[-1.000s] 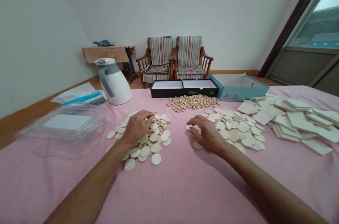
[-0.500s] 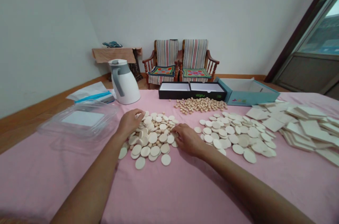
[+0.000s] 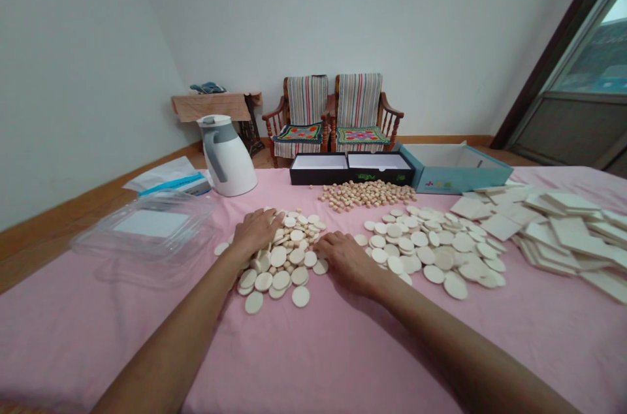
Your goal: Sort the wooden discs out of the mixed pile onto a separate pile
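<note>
A mixed pile of round wooden discs (image 3: 281,280) and small wooden beads (image 3: 290,246) lies on the pink cloth in front of me. Over the upper left side of this pile rests my left hand (image 3: 258,230), open, palm down, fingers reaching onto the discs. My right hand (image 3: 345,260) is at the pile's right edge, its fingers loosely bent and touching down beside the outer discs. Its fingertips are partly hidden, but I see nothing gripped in it. Right of that hand spreads a second heap of wooden discs (image 3: 444,259).
Farther back lie a heap of wooden beads (image 3: 367,194), a black two-part box (image 3: 356,176) and a blue box (image 3: 458,180). Square wooden tiles (image 3: 571,234) are piled at the right. A white jug (image 3: 235,162) and clear plastic trays (image 3: 147,231) stand left.
My left hand has moved right onto the pile, its fingers spreading over the discs. My right hand stays at the right edge, with its fingers slightly shifted.
</note>
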The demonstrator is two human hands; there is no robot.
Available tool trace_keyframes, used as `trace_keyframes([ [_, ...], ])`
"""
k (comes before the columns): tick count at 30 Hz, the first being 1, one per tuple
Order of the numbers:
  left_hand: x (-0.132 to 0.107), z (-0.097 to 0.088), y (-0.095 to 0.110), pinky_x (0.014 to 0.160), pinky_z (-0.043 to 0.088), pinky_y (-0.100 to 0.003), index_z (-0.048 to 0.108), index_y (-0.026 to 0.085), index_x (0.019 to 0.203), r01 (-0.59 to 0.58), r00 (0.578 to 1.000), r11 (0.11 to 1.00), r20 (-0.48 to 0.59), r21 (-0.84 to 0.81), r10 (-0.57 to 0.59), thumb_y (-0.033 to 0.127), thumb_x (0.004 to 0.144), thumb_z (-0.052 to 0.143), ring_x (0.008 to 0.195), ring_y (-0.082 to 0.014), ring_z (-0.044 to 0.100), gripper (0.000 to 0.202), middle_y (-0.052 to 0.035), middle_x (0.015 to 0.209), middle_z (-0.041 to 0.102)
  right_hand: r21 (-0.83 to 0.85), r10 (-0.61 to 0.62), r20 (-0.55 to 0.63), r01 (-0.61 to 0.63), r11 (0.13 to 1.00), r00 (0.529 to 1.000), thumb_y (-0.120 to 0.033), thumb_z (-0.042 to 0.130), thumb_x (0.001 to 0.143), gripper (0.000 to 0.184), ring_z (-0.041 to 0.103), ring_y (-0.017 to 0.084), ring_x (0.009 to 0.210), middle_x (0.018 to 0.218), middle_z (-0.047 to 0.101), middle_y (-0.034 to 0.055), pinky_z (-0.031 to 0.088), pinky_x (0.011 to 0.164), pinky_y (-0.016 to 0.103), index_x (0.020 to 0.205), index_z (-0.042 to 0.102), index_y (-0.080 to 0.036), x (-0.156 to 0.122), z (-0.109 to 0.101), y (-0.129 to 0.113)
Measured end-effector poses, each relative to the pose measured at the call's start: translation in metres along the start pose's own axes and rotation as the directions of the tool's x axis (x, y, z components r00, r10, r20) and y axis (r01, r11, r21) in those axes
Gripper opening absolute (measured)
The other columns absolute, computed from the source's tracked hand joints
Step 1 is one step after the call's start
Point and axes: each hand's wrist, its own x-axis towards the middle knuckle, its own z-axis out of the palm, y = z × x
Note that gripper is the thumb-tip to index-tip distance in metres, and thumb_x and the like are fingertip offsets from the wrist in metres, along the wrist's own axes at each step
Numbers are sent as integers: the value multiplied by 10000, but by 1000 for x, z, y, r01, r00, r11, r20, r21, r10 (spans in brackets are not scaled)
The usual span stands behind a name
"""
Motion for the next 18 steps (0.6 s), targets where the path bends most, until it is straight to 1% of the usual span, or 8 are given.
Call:
trace_keyframes([
  [3,0,-2,16,911,382,-506,581,269,1152,-7,1000,1000,13,24,7,586,893,239,1186,-337,462,533,-98,1279,554,-69,33,23,-32,997,999,-74,459,799,225,511,205,898,992,615,100,348,727,308,965,587,-156,-2,-6,1],
  [6,0,-2,31,880,385,-548,581,273,1146,-54,999,997,7,52,54,583,888,262,1144,-352,476,514,-99,1252,564,-73,20,16,-19,997,1000,-82,467,786,219,508,206,892,975,613,100,340,726,306,954,589,-152,-3,-7,1],
  [9,0,-3,44,857,408,-516,593,252,1128,-125,992,990,-15,70,126,552,896,281,1123,-343,485,491,-104,1219,586,-40,15,-7,-15,999,1000,-88,469,773,232,506,198,888,960,608,87,337,738,300,951,597,-164,-4,-4,2],
  [11,1,-4,49,864,414,-476,615,248,1090,-161,987,985,-16,62,162,533,900,298,1137,-329,484,466,-95,1203,606,-20,42,-40,-43,999,998,-106,481,766,228,505,199,900,961,600,86,341,752,298,951,601,-165,-6,-6,5],
  [13,1,-5,51,875,415,-440,628,256,1072,-176,984,984,-5,40,177,514,907,302,1138,-305,504,447,-79,1199,621,-14,107,-92,-109,994,990,-132,493,766,235,503,204,916,963,593,93,345,767,298,972,601,-160,-10,-14,11],
  [15,2,-7,47,892,413,-414,622,265,1102,-185,983,983,-7,13,185,498,912,306,1133,-281,529,436,-65,1210,624,-42,201,-143,-209,977,969,-152,494,772,240,505,211,913,954,590,105,348,772,304,986,603,-153,-17,-27,22],
  [18,0,-10,32,940,398,-375,595,242,1176,-199,979,980,-50,-20,198,496,909,321,1151,-255,534,459,-67,1246,607,-155,357,-220,-393,906,908,-172,493,777,227,506,232,886,928,592,123,345,753,326,970,610,-151,-34,-48,42],
])
